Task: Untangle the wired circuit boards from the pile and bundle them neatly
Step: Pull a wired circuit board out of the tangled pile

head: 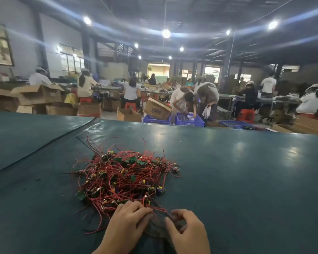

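Wired circuit boards (125,173) sit tangled; at the pile's near edge, left hand (127,217) and right hand (186,230) both pinch wires (160,209). Untangling seems barely begun; next, ease one board free.

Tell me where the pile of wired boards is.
In the head view, the pile lies left of centre on the green table, its near edge under the left hand, the right hand close beside.
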### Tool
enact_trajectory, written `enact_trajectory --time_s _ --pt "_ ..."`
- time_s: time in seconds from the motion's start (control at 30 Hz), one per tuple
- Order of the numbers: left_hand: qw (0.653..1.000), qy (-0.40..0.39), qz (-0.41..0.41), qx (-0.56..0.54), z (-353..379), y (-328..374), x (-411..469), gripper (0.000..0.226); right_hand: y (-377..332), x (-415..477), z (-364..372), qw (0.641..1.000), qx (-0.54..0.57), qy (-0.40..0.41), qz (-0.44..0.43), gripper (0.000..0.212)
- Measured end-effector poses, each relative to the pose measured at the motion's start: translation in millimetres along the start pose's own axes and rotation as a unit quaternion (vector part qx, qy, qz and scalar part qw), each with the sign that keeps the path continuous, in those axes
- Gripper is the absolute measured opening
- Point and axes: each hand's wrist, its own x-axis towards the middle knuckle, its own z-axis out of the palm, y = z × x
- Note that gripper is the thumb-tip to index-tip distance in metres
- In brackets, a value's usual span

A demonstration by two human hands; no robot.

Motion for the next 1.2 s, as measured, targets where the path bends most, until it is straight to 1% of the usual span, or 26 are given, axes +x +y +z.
enact_trajectory --time_s 0.07,0.17,0.27,0.37,0.43,0.47,0.57,0.6,0.63,0.67,0.7,0.73,0.8,0.87,0.97,1.03,1.07,1.13,1.2 --pt "1.000 0.014 0.017 -0.018 -6 5 3 0.027 1 -2 1 1.000 -0.012 -0.008 -0.019 0.020" --pt "0.996 0.047 0.061 -0.046 -6 13 2 0.034 1 -9 0 0.998 -0.002 -0.020 -0.052 0.025" --pt "0.990 0.071 0.105 -0.067 -8 24 0 0.030 -2 -13 -3 0.994 -0.031 -0.021 -0.102 0.041" --pt "0.985 0.073 0.138 -0.070 -8 36 -1 0.018 -2 -15 -5 0.987 -0.070 -0.047 -0.136 0.053" --pt "0.987 0.056 0.126 -0.081 -9 39 -2 0.011 -5 -16 -7 0.986 -0.070 -0.057 -0.138 0.046" --pt "0.989 0.040 0.113 -0.091 -12 39 -2 0.014 -6 -17 -9 0.987 -0.062 -0.062 -0.135 0.041" --pt "0.985 0.000 0.073 -0.155 -22 37 -5 0.037 -9 -19 -10 0.984 -0.045 -0.057 -0.161 0.034" --pt "0.984 -0.005 0.058 -0.170 -24 36 -6 0.039 -9 -20 -10 0.983 -0.045 -0.057 -0.171 0.035" --pt "0.983 -0.003 0.042 -0.178 -24 36 -6 0.034 -8 -20 -9 0.982 -0.045 -0.054 -0.176 0.035" --pt "0.983 0.004 0.020 -0.182 -24 36 -6 0.023 -7 -21 -8 0.982 -0.050 -0.050 -0.174 0.032" --pt "0.983 0.012 -0.002 -0.183 -21 36 -6 0.013 -6 -20 -6 0.983 -0.052 -0.041 -0.171 0.029" --pt "0.983 0.015 -0.024 -0.181 -20 36 -5 0.016 -4 -20 -4 0.984 -0.049 -0.030 -0.170 0.028" --pt "0.985 0.013 -0.034 -0.170 -18 36 -5 0.031 2 -18 -1 0.981 -0.025 0.014 -0.191 0.028" --pt "0.990 -0.001 -0.028 -0.139 -17 33 -6 0.039 6 -16 2 0.972 0.010 0.082 -0.222 0.024" --pt "0.994 -0.083 -0.035 -0.066 -12 27 -8 0.050 8 -11 0 0.954 0.083 0.182 -0.223 0.020" --pt "0.988 -0.137 -0.047 -0.045 -7 24 -11 0.055 7 -8 -4 0.936 0.138 0.236 -0.222 0.011" --pt "0.988 -0.145 -0.047 -0.039 -6 24 -12 0.054 6 -7 -7 0.925 0.163 0.261 -0.224 0.008" --pt "0.989 -0.137 -0.051 -0.032 -4 26 -12 0.055 2 -7 -12 0.910 0.199 0.301 -0.206 0.014" --pt "0.989 -0.129 -0.060 -0.033 -5 28 -12 0.060 0 -7 -14 0.904 0.225 0.313 -0.183 0.015"
